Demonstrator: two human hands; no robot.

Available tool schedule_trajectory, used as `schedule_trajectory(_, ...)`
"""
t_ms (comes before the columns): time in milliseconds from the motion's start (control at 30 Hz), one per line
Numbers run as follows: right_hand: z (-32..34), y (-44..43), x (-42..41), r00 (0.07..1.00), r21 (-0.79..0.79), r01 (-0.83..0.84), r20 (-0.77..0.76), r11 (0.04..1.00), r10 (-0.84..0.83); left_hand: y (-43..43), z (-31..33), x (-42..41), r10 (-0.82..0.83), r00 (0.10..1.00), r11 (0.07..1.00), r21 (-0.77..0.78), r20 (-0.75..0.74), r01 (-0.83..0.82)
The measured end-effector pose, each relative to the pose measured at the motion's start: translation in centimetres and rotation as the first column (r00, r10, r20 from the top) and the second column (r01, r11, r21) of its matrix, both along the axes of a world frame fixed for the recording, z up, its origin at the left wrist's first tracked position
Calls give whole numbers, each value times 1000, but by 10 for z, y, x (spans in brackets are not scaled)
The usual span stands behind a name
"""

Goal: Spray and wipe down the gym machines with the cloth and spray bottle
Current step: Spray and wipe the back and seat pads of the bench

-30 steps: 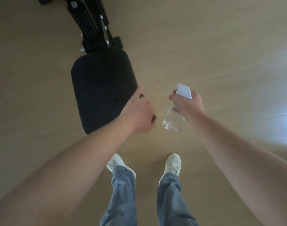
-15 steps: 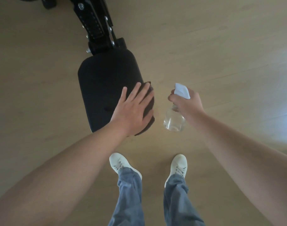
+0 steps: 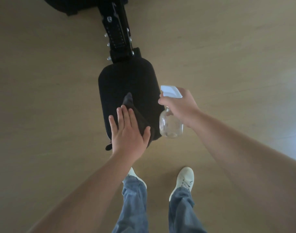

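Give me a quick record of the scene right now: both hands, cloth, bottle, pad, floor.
left hand: flat, fingers straight, pressing the cloth onto the seat pad
right hand: grips the spray bottle at its neck, beside the pad's right edge
cloth: dark, on the pad's near end, partly under the left hand
spray bottle: clear body, white head pointing toward the pad; fill level unclear
seat pad: black, on a black metal frame
floor: light wood

Left hand [image 3: 127,132] flat on cloth [image 3: 129,102] atop seat pad [image 3: 127,81] — spray bottle [image 3: 170,122] just right of it, feet behind.
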State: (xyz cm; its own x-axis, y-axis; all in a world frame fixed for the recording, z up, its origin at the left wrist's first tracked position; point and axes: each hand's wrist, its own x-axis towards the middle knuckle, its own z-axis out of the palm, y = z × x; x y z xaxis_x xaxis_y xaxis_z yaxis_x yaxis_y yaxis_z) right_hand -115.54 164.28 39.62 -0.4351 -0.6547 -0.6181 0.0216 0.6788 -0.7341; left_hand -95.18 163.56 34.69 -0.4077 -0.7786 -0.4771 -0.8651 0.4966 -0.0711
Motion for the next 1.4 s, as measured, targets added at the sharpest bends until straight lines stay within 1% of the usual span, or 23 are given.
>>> schedule_trajectory(67, 5, -6, 8, 1000, 7, -7, 17, 1000, 6, -7, -2, 4, 12, 1000, 1000, 15, 2, -12)
schedule_trajectory(167, 10, -16, 14, 999, 20, 6, 50, 1000, -7, -33, -11, -4, 111, 992, 993, 51, -51, -108)
schedule_trajectory(267, 11, -30, 16, 999, -21, -28, 28, 999, 28, -73, -20, -15, 187, 979, 982, 45, -78, -184)
schedule_trajectory(333, 9, -43, 15, 999, -45, -42, 26, 998, 43, -107, -25, -22, 261, 961, 965, 42, -87, -258)
schedule_trajectory(433, 4, -62, 15, 999, -58, -6, 35, 998, 8, -159, -37, -29, 335, 934, 942, 31, -122, -334)
schedule_trajectory(567, -6, -82, 20, 1000, -84, 0, 1, 996, 0, -211, -50, -30, 419, 886, 908, 72, -196, -413)
schedule_trajectory(667, -9, -89, 27, 999, -65, 52, 18, 997, -51, -219, -56, -28, 468, 836, 882, 100, -286, -460)
schedule_trajectory(767, -1, -86, 37, 998, -59, 65, 29, 996, -63, -209, -53, -20, 478, 800, 877, 147, -363, -457)
schedule_trajectory(833, 8, -82, 40, 998, -64, 52, 25, 997, -50, -191, -48, -5, 456, 819, 890, 161, -349, -427)
schedule_trajectory(900, 15, -79, 43, 999, -70, 44, 34, 997, -42, -157, -43, 15, 373, 878, 928, 116, -300, -354)
schedule_trajectory(1000, 27, -72, 48, 996, -53, 68, 56, 996, -65, -94, -30, 40, 255, 938, 967, 74, -233, -245)
schedule_trajectory(1100, 39, -66, 52, 985, -27, 126, 125, 992, -122, -39, -18, 57, 107, 973, 994, 40, -206, -101)
schedule_trajectory(1167, 47, -64, 53, 973, -14, 171, 157, 985, -167, -9, -13, 57, 92, 976, 994, 80, -197, -78)
schedule_trajectory(1300, 49, -65, 56, 958, -23, 217, 200, 976, -208, 10, -8, 32, 162, 974, 986, 64, -161, -154)
schedule_trajectory(1400, 41, -65, 57, 964, -18, 199, 186, 980, -193, -12, -9, 15, 64, 983, 997, 63, -171, -53)
